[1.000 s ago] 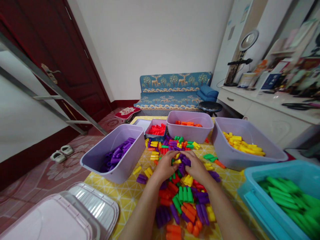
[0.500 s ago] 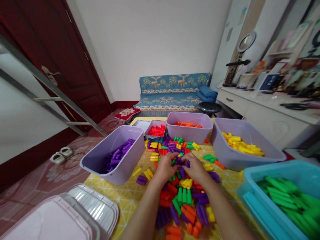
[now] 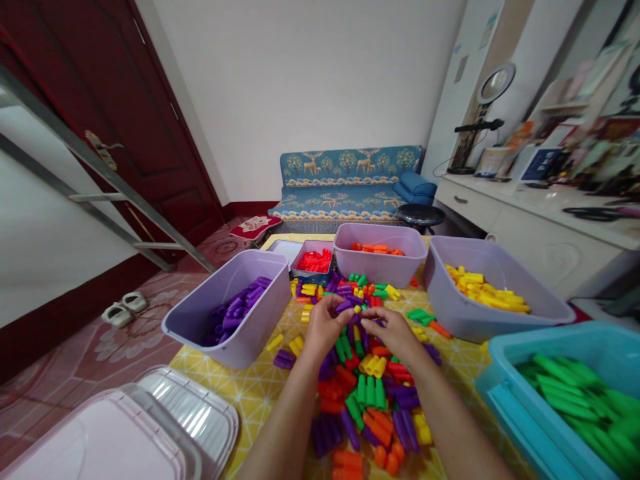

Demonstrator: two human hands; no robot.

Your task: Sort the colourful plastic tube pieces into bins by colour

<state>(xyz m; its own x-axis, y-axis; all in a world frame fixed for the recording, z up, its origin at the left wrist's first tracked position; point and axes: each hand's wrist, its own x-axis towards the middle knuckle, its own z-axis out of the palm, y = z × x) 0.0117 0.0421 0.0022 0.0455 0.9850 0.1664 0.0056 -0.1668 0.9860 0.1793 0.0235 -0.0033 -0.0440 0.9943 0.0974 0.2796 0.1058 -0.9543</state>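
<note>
A purple plastic piece (image 3: 344, 306) appears pinched in the left hand (image 3: 324, 328), above the mixed pile; it could be dropped there if the fingertip grip were loosened. The right hand (image 3: 393, 330) is curled narrow close by, but whether anything is gripped cannot be told. The green tubes (image 3: 371, 392), packed among others between the forearms, could be scattered if brushed by a wrist.

At left, movement is bounded by the wall of the purple-filled lilac bin (image 3: 260, 327), with yellow tablecloth (image 3: 250, 393) exposed nearer the forearm. Ahead, reach is limited by the orange-filled lilac bin (image 3: 380, 267); at right, a cloth strip is edged by the turquoise bin (image 3: 520, 413).
</note>
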